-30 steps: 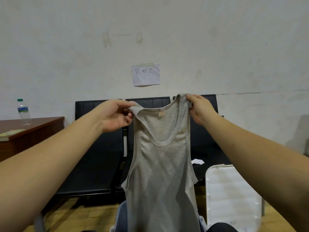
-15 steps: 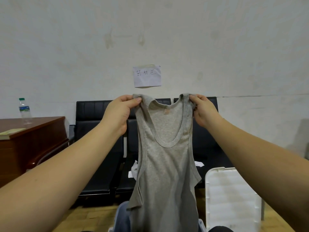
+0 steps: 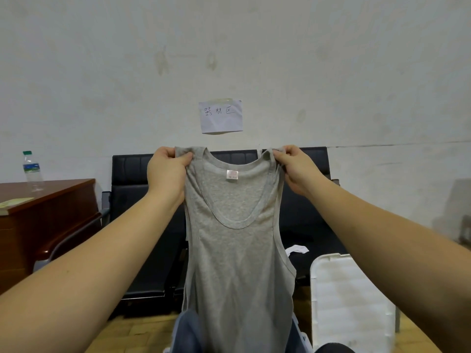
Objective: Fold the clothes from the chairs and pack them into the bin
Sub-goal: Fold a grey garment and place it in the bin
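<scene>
The left hand (image 3: 167, 174) and right hand (image 3: 297, 171) pinch the shoulder straps of a grey ribbed cotton tank top (image 3: 237, 250), hanging free before the black padded chairs (image 3: 137, 200).

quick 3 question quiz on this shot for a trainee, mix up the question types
1. True or false: the left hand and the right hand each pinch a shoulder strap of the grey sleeveless cotton vest, which hangs spread between them.
2. Multiple choice: where does the clear plastic water bottle with a green cap stand? A) on a black chair B) on the brown wooden desk C) on the floor
3. Fill in: the white ribbed plastic lid lies to the ____ of the vest in the picture.

Key: 1 true; 2 B; 3 right
</scene>
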`<move>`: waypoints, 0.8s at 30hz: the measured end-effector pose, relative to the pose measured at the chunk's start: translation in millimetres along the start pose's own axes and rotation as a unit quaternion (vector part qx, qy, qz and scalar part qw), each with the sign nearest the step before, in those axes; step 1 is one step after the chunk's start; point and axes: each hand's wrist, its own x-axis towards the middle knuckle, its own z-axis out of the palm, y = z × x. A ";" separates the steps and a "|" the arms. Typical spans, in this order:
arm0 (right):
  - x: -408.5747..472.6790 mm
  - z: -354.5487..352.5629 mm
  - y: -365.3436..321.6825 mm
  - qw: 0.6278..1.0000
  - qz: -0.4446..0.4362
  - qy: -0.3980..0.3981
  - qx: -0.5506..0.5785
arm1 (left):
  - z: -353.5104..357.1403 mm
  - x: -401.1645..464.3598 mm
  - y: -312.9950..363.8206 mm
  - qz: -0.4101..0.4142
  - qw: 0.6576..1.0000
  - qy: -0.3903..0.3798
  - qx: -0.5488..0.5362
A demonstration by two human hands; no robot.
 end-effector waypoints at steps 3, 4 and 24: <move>0.7 -1.4 1.1 0.997 0.010 -0.024 -0.075 | -7.4 11.8 -1.0 -0.014 0.999 -0.021 0.034; 1.1 -2.6 1.2 0.993 0.016 -0.040 -0.110 | -10.1 16.3 -1.5 -0.036 0.998 -0.039 0.025; -26.1 70.4 -12.8 0.968 -0.050 -0.165 -0.181 | 10.7 -6.1 4.8 -0.041 0.934 -0.343 0.091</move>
